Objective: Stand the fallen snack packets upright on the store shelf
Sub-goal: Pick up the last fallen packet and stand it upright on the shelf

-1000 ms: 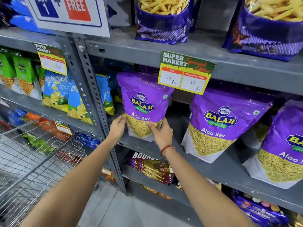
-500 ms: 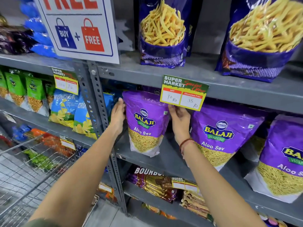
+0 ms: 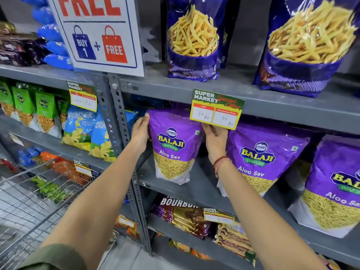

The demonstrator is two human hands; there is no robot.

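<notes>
A purple Aloo Sev packet (image 3: 172, 145) stands nearly upright on the grey middle shelf (image 3: 196, 188), at its left end. My left hand (image 3: 140, 131) presses flat against the packet's upper left edge. My right hand (image 3: 215, 140) holds its upper right edge, fingers partly hidden behind the price tag (image 3: 217, 109). To the right, a second Aloo Sev packet (image 3: 261, 158) leans backward on the same shelf, and a third packet (image 3: 335, 184) leans at the far right.
A grey perforated upright post (image 3: 118, 121) rises just left of my left hand. Purple packets of yellow sticks (image 3: 192, 39) stand on the shelf above, beside a "Buy 1 + Free" sign (image 3: 99, 34). Biscuit packs (image 3: 183, 215) fill the shelf below. A wire basket (image 3: 29, 201) sits lower left.
Both hands slid from the packet's bottom up to its top edges. The packet went from leaning to nearly upright and sits a little further back on the shelf.
</notes>
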